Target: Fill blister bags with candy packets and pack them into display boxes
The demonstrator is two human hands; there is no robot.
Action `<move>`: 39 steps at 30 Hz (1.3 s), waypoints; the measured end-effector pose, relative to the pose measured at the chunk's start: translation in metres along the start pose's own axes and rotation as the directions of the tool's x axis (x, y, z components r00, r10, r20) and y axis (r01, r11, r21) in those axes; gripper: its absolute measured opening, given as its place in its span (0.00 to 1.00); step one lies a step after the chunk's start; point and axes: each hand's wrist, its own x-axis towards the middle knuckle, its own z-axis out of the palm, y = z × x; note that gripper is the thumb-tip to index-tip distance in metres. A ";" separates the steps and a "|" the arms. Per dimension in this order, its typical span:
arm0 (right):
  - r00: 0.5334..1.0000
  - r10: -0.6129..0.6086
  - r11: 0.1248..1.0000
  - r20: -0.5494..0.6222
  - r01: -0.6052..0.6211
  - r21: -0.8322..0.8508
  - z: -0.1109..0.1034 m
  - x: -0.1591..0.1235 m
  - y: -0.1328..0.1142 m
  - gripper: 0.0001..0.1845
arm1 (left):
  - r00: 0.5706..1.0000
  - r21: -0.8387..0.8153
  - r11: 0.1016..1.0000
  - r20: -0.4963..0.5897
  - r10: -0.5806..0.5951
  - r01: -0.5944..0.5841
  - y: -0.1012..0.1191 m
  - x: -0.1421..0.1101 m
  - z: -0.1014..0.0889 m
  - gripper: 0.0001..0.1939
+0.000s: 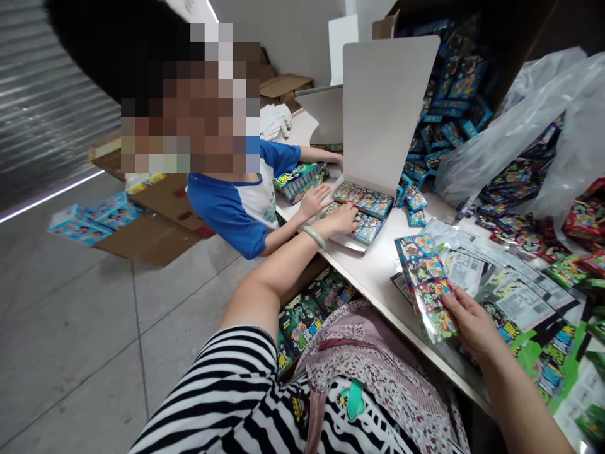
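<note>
Crowded surface, one narrow bare lane near the front edge

The white surface (373,265) is bare only in a strip between the open display box (363,214) and the spread of flat packets (515,296); a hand could pass there from the front edge. The box's raised white lid (385,107) walls off the far side, with a heap of blue packs (444,113) spilling from a carton behind it. A clear plastic bag (529,126) of packs bulges over the right. Another person's hand (314,200) lies just beside the box, blocking its left side. The left hand (343,219) rests on the box's packs; the right hand (470,321) has its grip on a sleeve of packs (425,284) above the packets.
</note>
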 end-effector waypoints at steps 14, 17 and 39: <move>1.000 0.015 0.998 -0.010 -0.016 -0.068 0.002 -0.005 0.003 0.26 | 0.964 0.090 0.995 0.264 0.027 -0.053 -0.011 0.004 -0.029 0.44; 1.000 0.014 0.994 0.024 -0.011 -0.112 0.000 -0.007 0.002 0.26 | 0.964 0.111 0.994 0.265 -0.004 -0.026 -0.014 0.007 -0.029 0.40; 0.999 -0.008 0.989 0.041 0.014 -0.147 0.024 0.002 -0.004 0.25 | 0.945 0.102 0.992 0.324 0.035 -0.072 -0.034 0.030 -0.028 0.49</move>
